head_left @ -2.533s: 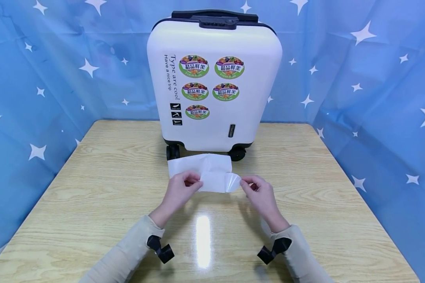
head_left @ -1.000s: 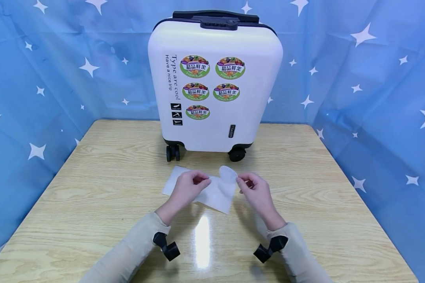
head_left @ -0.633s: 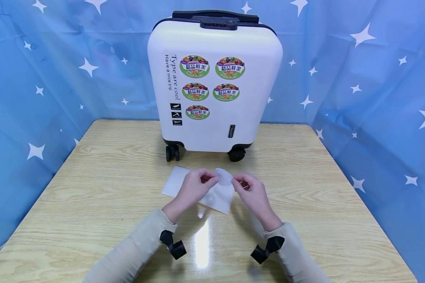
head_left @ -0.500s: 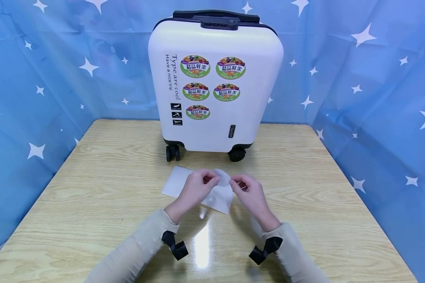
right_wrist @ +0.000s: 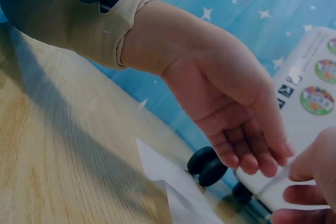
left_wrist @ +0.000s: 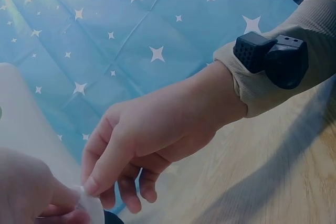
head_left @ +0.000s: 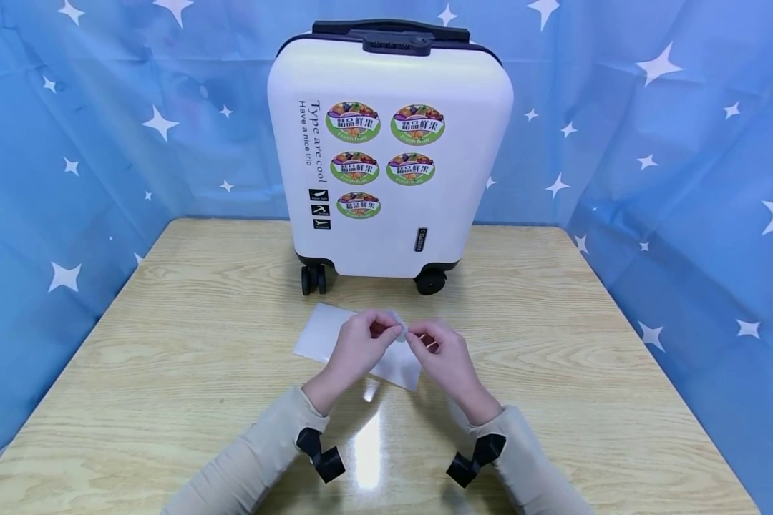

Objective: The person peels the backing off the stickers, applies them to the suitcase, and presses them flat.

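Observation:
Both hands meet over the table in front of a white suitcase (head_left: 386, 247). My left hand (head_left: 363, 345) pinches the left edge of a small, pale, rounded sticker (head_left: 401, 337). The opposite edge is between the thumb and fingertip of my right hand (head_left: 443, 356). Its whitish back faces the head camera, and fingers partly cover it. The left wrist view shows the sticker (left_wrist: 95, 209) as a curved white piece between the two hands. Beneath the hands a white backing sheet (head_left: 318, 335) lies on the table, partly hidden by them.
Several oval fruit stickers, one of them low on the left (head_left: 358, 205), are on the suitcase front. The suitcase stands on black wheels (head_left: 430, 280) at the back of the wooden table (head_left: 167, 372). A blue star-patterned cloth (head_left: 618, 129) hangs behind and beside it.
The sticker has come off the backing sheet, which was held up and now lies on the table. My left hand has moved right to pinch the sticker; my right hand has moved slightly left.

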Demonstrator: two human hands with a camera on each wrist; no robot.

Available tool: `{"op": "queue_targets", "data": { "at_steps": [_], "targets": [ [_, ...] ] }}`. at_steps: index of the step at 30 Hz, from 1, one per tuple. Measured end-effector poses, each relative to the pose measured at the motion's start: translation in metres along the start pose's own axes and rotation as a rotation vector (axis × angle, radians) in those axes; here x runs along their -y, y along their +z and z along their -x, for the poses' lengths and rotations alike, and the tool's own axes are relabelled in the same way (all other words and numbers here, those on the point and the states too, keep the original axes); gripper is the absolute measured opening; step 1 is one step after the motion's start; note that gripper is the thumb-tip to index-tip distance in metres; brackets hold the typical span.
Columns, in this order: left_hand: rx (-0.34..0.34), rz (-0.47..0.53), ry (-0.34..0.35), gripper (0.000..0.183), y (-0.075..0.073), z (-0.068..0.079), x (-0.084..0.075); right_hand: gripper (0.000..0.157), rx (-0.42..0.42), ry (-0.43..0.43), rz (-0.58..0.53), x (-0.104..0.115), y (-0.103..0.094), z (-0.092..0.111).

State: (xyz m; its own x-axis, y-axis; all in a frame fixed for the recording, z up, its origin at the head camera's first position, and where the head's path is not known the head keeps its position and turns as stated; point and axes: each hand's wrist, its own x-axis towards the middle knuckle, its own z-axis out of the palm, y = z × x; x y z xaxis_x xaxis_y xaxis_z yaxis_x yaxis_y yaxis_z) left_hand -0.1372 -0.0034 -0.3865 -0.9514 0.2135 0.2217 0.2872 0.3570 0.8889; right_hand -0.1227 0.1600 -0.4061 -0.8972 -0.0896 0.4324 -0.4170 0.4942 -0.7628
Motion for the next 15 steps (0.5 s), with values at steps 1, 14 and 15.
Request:
{"op": "queue_targets", "data": {
  "at_steps": [1,14,15],
  "targets": [
    [-0.002,0.004,-0.001,0.008,0.0006,0.0001,0.0002,0.006,-0.001,-0.003,0.001,0.0,0.0005,0.0001],
    [-0.019,0.019,-0.007,0.012,0.0029,0.0006,0.0037,0.009,0.027,-0.051,-0.007,0.0008,0.005,0.0012],
    [-0.019,0.023,-0.003,0.012,0.0025,0.0008,0.0039,0.008,0.028,-0.053,-0.008,0.0007,0.0051,0.0011]
  ]
}}
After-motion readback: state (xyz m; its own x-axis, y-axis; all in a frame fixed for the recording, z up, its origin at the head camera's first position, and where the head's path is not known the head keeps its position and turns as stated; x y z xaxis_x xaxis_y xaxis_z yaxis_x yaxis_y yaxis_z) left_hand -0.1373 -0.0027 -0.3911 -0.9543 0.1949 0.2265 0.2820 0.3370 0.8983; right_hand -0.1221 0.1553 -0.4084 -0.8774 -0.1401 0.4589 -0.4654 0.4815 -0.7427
